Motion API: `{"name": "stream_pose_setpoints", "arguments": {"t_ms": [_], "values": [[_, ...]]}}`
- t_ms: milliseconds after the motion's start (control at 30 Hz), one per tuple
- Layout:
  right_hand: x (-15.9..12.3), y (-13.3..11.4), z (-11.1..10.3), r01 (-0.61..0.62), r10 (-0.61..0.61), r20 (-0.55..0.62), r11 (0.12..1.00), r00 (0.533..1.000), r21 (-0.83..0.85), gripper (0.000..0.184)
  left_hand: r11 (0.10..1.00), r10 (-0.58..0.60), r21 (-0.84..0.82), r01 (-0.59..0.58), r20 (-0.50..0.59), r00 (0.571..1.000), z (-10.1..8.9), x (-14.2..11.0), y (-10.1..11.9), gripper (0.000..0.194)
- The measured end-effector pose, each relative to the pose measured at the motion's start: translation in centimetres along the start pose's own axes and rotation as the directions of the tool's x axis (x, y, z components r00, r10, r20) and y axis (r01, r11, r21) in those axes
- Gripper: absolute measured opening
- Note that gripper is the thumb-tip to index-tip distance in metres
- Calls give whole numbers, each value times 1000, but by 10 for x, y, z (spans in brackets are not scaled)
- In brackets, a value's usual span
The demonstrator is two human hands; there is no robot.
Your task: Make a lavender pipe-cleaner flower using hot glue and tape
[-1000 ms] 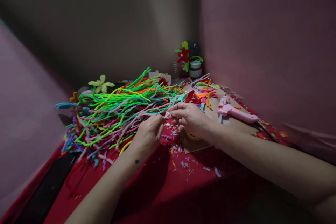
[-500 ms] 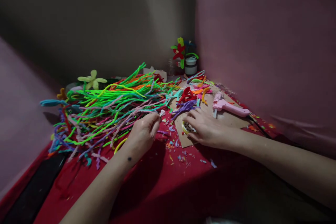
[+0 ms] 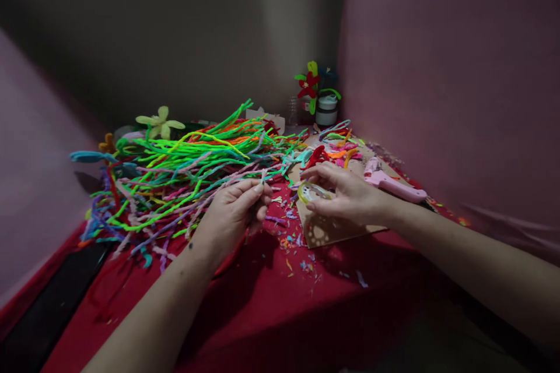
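Observation:
My left hand [image 3: 236, 207] is closed, thumb pressed against the fingers, and pinches a small pale tuft of thin strands [image 3: 263, 175] that sticks up from the fingertips. To its right, my right hand [image 3: 343, 191] is wrapped round a roll of tape [image 3: 305, 192] with a yellowish rim and a pale, holed core. The roll is raised above the corner of a cardboard sheet [image 3: 345, 234], where spots of light fall. Left of my left hand spreads a heap of fuzzy pipe cleaners [image 3: 188, 160] in green, pink, purple and orange.
A pink glue gun [image 3: 398, 187] rests on the cardboard beyond my right hand. Red pieces [image 3: 317, 156] and colourful clippings [image 3: 297, 245] lie about the red cloth [image 3: 262, 315]. A pale fuzzy flower [image 3: 160, 123] stands at the left, a lidded jar [image 3: 327, 111] at the back.
My right hand has lifted the roll of tape off the cardboard. My left hand has turned and drawn slightly nearer with the pale tuft. The view has shifted a little.

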State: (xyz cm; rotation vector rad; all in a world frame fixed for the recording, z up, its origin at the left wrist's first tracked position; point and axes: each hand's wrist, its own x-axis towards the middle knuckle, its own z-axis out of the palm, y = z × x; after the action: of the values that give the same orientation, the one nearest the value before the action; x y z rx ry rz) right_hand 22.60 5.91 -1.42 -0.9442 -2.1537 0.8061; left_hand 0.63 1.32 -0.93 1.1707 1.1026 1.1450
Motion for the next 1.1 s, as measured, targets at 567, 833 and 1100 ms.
{"name": "stream_pose_setpoints", "arguments": {"t_ms": [567,833,1100], "values": [[43,-34,33,-204,160,128,722,979,661,13,939,162,-288,-186,-106,981,0,0,6,11],[44,-17,39,-277,153,233,624,960,730,13,953,125,-264,-147,-97,987,-3,1,8,16],[43,-12,37,-335,195,273,583,942,740,13,925,224,-284,-254,-134,965,1,1,1,14]]}}
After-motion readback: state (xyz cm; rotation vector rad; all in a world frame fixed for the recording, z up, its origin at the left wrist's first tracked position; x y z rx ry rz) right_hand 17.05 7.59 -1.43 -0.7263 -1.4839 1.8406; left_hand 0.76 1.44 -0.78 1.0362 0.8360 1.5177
